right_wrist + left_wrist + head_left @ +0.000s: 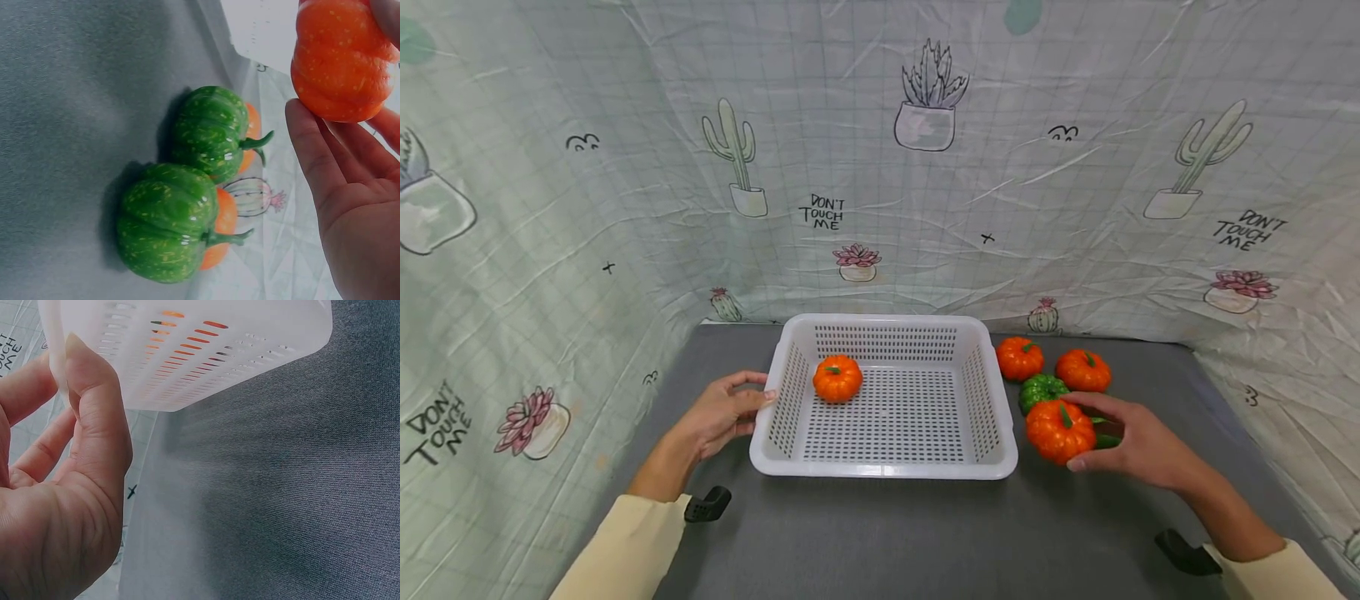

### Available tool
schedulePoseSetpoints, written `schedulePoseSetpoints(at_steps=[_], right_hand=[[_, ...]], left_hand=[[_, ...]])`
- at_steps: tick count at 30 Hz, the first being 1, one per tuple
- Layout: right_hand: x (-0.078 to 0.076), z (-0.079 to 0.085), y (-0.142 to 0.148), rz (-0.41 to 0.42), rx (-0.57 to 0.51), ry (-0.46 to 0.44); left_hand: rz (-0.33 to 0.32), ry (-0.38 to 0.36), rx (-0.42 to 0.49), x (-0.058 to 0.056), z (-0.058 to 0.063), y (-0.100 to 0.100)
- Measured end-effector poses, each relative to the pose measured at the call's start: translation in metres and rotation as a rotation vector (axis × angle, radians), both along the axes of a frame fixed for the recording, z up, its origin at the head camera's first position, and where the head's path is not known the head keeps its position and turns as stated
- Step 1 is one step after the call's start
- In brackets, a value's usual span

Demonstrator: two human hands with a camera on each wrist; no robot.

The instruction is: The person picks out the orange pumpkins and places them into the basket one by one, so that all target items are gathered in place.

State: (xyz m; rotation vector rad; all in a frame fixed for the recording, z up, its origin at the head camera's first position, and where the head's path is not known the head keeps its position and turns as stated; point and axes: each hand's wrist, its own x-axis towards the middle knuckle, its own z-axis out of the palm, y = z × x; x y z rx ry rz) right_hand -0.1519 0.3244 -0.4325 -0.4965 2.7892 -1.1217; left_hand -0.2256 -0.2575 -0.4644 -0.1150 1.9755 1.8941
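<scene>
My left hand pinches the left rim of a white perforated plastic basket, its thumb on the near side in the left wrist view. Inside the basket, toward the left, lies one small orange pumpkin. To the right of the basket, my right hand holds another orange pumpkin between thumb and fingers, raised above the table in the right wrist view. Beneath and beyond it sit two green pumpkins, one largely hidden by the hand in the head view.
Two more orange pumpkins, one beside the basket's back right corner and one farther right, stand on the dark grey table. A cactus-printed cloth hangs behind and along both sides.
</scene>
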Motion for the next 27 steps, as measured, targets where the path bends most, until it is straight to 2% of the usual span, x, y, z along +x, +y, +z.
schedulePoseSetpoints(at_steps=[12,27], right_hand=[[-0.006,0.006,-0.012,0.023,-0.014,0.050],[-0.019,0.009,-0.027,0.028,-0.006,0.049]], left_hand=[[-0.001,0.006,0.009,0.000,-0.001,0.000],[-0.001,0.010,0.000,0.001,-0.001,0.000]])
